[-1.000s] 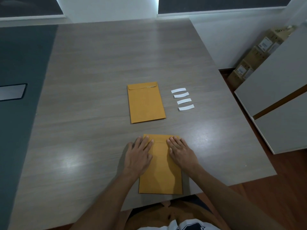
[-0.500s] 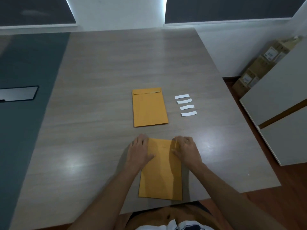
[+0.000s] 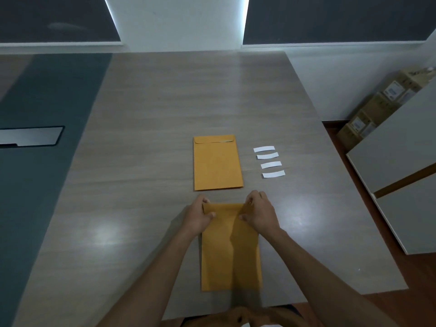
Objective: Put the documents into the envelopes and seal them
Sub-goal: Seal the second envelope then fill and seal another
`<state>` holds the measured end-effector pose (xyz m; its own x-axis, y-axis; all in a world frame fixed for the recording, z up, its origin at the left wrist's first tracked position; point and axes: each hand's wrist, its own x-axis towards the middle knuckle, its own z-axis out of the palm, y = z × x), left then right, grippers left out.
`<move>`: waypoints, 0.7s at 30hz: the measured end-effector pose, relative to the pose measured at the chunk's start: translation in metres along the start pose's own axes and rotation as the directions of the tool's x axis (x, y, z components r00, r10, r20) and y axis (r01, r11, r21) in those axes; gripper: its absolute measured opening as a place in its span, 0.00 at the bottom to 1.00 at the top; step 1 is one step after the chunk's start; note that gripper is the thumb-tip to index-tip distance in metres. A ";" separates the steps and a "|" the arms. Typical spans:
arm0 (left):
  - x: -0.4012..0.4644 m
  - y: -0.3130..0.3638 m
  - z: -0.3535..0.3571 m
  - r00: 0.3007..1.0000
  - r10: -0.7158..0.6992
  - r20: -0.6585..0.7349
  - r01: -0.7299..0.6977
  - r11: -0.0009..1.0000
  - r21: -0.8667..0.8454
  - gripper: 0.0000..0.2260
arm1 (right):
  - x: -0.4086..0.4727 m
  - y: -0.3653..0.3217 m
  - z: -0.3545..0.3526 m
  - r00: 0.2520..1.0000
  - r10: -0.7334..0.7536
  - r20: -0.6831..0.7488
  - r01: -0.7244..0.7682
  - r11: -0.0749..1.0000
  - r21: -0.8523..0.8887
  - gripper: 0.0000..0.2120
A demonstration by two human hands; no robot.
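Both hands gripped the far corners of the near manila envelope (image 3: 231, 251) lying on the table (image 3: 141, 185): left hand (image 3: 197, 215) and right hand (image 3: 259, 212), fingers clamped on it. Recommended: keep edges square, press the flap flat.

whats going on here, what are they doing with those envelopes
A person at a grey wood-grain table grips the top end of the near brown paper envelope with both hands: the left hand on its left corner, the right hand on its right corner. A second brown paper envelope lies flat further back, flap folded down. Four white paper strips lie in a column to its right, untouched.
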<state>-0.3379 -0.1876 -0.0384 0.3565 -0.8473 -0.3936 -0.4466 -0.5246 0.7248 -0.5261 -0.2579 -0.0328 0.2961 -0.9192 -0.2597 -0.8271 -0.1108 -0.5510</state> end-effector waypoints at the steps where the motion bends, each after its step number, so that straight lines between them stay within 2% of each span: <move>1: 0.005 0.001 -0.006 1.000 -0.020 -0.014 0.019 0.997 -0.072 0.10 | 0.006 -0.004 -0.003 1.000 0.007 -0.006 -0.007 0.999 0.051 0.22; 5: 0.034 0.008 -0.027 0.990 -0.112 -0.089 0.078 0.945 -0.318 0.12 | 0.039 -0.027 -0.016 0.998 0.038 -0.040 -0.029 0.976 0.215 0.25; 9: 0.068 0.025 -0.044 0.972 -0.191 -0.140 0.112 0.892 -0.439 0.13 | 0.076 -0.049 -0.031 0.988 0.115 -0.102 -0.068 0.921 0.383 0.19; 15: 0.129 0.053 -0.063 0.941 -0.227 -0.252 0.122 0.919 -0.374 0.14 | 0.148 -0.076 -0.046 0.949 0.277 -0.149 -0.175 0.860 0.480 0.18; 18: 0.156 0.063 -0.068 0.933 -0.205 -0.296 0.114 0.948 -0.296 0.14 | 0.179 -0.084 -0.046 0.951 0.266 -0.157 -0.168 0.872 0.460 0.16; 21: 0.187 0.068 -0.073 0.942 -0.202 -0.267 0.133 0.958 -0.254 0.14 | 0.212 -0.086 -0.042 0.947 0.282 -0.150 -0.185 0.866 0.464 0.16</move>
<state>-0.2415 -0.3753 -0.0214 0.6454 -0.6703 -0.3663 -0.1720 -0.5947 0.7853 -0.4125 -0.4589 -0.0072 -0.0249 -0.9590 -0.2824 -0.5496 0.2491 -0.7974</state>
